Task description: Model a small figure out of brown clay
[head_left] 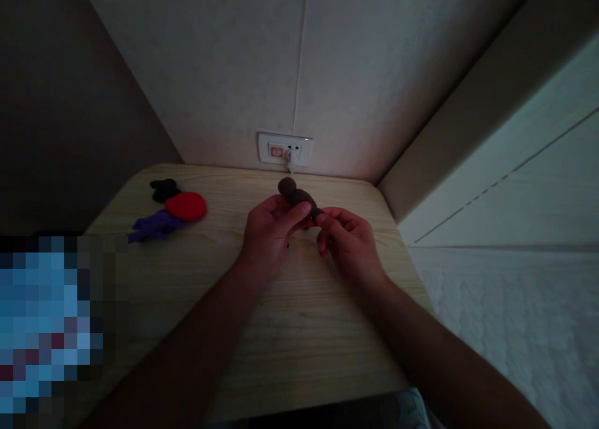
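Note:
A dark brown figure (303, 197), which looks like modelling clay, has a round ball at its upper end and a thicker body below. My left hand (271, 224) is closed around the body, with the thumb lying across it. At the lower end, my right hand (347, 234) pinches a thin brown part between thumb and fingertips. Both hands are just above the wooden table (281, 342). The fingers partly hide the underside of the figure.
On the table's left lie a smooth red lump (186, 206), a black lump (165, 190) and a purple branching piece (158, 224). A wall socket (285, 149) with a plug is behind the table. A pale quilted surface (515, 329) lies at right; a pixelated patch covers the lower left.

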{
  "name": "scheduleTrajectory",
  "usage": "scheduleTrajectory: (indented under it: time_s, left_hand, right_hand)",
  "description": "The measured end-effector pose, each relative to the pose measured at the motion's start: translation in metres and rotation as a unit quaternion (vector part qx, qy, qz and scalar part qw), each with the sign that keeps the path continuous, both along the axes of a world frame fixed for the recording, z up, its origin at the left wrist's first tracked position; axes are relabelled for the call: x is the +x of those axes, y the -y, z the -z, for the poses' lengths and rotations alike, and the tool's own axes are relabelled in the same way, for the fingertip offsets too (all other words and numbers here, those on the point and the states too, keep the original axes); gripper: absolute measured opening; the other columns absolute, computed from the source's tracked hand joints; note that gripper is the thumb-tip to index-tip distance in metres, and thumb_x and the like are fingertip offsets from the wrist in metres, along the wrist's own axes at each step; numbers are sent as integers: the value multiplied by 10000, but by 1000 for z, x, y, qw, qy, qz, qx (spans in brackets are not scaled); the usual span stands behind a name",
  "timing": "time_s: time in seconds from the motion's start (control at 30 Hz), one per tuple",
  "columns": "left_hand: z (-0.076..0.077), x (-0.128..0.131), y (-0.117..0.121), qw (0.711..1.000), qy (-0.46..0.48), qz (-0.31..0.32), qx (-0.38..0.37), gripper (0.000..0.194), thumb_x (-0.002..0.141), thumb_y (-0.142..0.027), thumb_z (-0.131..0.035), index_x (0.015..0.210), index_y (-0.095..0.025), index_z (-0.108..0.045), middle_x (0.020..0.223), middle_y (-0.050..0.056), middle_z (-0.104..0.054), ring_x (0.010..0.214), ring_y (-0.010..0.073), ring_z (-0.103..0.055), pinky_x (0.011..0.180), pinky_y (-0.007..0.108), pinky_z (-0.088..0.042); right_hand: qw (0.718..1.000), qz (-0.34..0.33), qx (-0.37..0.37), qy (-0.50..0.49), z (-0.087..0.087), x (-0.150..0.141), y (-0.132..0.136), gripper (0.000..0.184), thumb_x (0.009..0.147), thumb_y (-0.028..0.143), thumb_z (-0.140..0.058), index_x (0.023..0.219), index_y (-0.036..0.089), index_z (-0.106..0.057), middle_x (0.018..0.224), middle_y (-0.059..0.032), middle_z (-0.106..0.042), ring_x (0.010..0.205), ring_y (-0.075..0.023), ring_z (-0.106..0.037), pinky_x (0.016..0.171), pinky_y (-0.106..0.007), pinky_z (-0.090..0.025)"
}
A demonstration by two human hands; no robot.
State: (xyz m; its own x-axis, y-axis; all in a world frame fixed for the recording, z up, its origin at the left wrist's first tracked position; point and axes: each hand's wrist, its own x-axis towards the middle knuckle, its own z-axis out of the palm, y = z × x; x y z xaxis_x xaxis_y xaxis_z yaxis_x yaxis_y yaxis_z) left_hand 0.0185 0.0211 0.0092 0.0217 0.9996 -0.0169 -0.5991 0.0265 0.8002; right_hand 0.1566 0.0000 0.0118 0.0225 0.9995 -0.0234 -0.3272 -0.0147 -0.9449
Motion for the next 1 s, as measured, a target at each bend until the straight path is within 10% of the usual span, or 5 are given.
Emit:
scheduleTrajectory:
  time_s: [1.0]
  left_hand:
    - [0, 1, 1, 1000, -9, 4, 6, 325, 625, -309, -997, 792, -141, -774, 793, 40, -771, 719, 151, -722, 756, 312, -615]
  right_hand:
    - [1000, -1, 1, 7, 2, -1, 1, 273, 751, 396, -901, 836, 185, -750, 563, 22, -685, 409, -92, -523, 396, -206, -395]
